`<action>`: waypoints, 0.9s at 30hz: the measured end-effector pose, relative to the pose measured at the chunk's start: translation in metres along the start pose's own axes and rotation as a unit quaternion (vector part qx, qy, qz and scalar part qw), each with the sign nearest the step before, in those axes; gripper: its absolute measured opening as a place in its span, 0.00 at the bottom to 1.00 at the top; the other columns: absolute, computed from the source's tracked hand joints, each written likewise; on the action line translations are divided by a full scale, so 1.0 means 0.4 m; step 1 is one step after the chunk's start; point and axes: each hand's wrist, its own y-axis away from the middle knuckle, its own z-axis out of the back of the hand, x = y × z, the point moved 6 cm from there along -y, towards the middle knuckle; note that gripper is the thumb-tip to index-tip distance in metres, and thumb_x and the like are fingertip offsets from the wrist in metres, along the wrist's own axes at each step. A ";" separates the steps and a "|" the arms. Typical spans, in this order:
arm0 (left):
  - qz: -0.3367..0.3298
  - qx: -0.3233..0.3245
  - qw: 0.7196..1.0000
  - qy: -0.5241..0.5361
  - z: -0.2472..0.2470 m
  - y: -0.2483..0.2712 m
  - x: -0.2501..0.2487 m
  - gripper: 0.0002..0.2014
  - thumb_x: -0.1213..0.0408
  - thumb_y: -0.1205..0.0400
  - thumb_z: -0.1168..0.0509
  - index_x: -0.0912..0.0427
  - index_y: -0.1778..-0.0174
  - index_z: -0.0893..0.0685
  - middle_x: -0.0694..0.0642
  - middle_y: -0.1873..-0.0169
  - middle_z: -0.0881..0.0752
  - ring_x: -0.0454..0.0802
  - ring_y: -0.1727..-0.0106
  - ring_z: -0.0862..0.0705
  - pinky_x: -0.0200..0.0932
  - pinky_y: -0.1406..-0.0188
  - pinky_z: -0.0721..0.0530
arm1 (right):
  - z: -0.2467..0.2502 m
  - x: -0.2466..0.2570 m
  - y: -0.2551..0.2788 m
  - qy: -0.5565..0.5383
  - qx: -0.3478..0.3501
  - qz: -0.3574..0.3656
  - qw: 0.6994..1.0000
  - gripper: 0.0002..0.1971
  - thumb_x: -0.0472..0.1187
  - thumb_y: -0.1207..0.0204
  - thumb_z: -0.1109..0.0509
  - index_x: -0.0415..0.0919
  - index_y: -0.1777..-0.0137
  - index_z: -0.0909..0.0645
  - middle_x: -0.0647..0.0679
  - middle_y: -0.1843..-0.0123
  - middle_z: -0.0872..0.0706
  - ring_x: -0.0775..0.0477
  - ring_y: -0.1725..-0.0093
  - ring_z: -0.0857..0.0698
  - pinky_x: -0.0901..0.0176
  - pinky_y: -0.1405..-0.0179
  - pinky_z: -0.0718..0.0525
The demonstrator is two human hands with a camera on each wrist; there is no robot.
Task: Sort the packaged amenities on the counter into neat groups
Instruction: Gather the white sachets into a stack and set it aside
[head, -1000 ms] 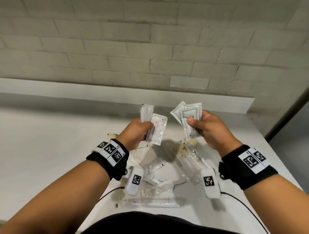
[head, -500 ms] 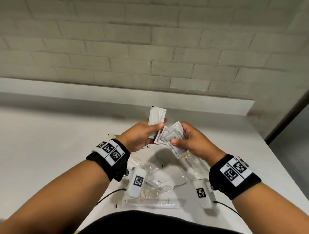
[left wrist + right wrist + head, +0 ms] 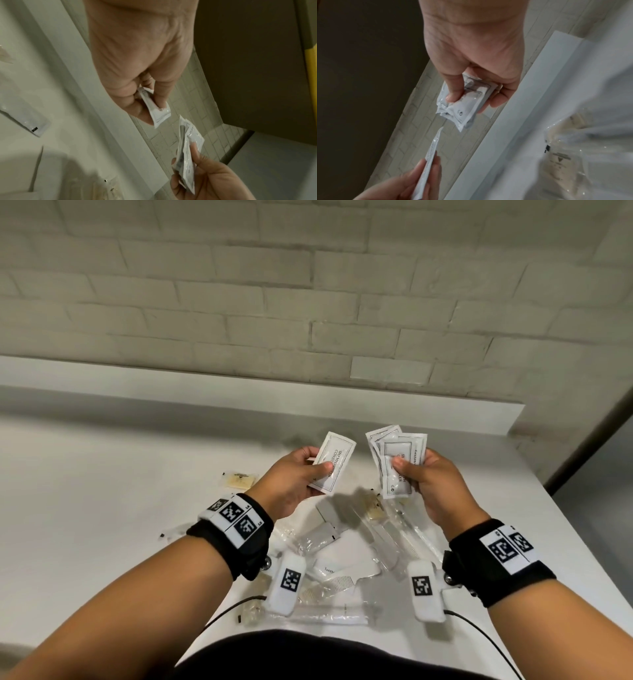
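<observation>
My left hand (image 3: 305, 470) pinches a single white sachet (image 3: 334, 462) with dark print, held above the counter (image 3: 102, 508); the left wrist view shows that sachet (image 3: 157, 113) edge-on between thumb and fingers. My right hand (image 3: 421, 474) grips a fanned stack of white sachets (image 3: 399, 463), thumb pressed on the front one; the same stack (image 3: 467, 102) shows in the right wrist view. The two hands are a short gap apart. Below them lies a loose pile of clear-wrapped amenities (image 3: 346, 556), among them a comb and a toothbrush pack.
A yellowish soap packet (image 3: 239, 479) lies alone to the left of the hands. Another soap packet (image 3: 373, 510) sits under the right hand. A long clear packet (image 3: 329, 613) lies near my body. A raised ledge (image 3: 239, 392) and brick wall back the counter.
The hands came together half a second ago, then drew apart. The left hand now holds only one sachet; the right hand's stack has risen again.
</observation>
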 end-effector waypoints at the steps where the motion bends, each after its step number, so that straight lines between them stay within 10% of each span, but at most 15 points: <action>1: -0.010 0.001 1.000 -0.003 0.000 -0.002 -0.001 0.08 0.74 0.18 0.35 0.56 0.51 0.22 0.54 0.58 0.14 0.44 0.68 0.11 0.38 0.71 0.14 | -0.002 0.002 0.002 0.000 0.004 0.001 1.000 0.10 0.27 0.25 0.30 0.33 0.44 0.15 0.43 0.53 0.07 0.49 0.58 0.09 0.61 0.60 0.11; 17: -0.064 0.006 0.998 0.028 -0.047 -0.025 -0.016 0.08 0.71 0.13 0.46 0.56 0.43 0.25 0.63 0.44 0.17 0.58 0.47 0.17 0.59 0.40 0.21 | -0.108 0.015 -0.009 -0.009 0.081 -0.056 0.995 0.09 0.32 0.18 0.37 0.41 0.44 0.18 0.45 0.55 0.08 0.47 0.60 0.09 0.55 0.62 0.10; 22: -0.093 0.030 0.994 -0.050 -0.098 -0.025 -0.037 0.10 0.61 0.13 0.45 0.52 0.38 0.23 0.52 0.47 0.15 0.50 0.47 0.18 0.42 0.50 0.21 | -0.161 -0.005 -0.021 0.018 0.043 -0.045 0.998 0.21 0.40 0.24 0.30 0.37 0.32 0.27 0.35 0.38 0.14 0.34 0.41 0.13 0.32 0.40 0.16; 27: -0.100 0.062 0.993 -0.022 -0.068 -0.031 -0.047 0.25 0.45 0.26 0.33 0.55 0.36 0.19 0.52 0.45 0.14 0.51 0.42 0.20 0.51 0.42 0.28 | -0.161 0.007 -0.028 0.007 0.118 -0.065 0.991 0.13 0.32 0.20 0.33 0.37 0.37 0.23 0.40 0.50 0.10 0.45 0.57 0.09 0.52 0.57 0.10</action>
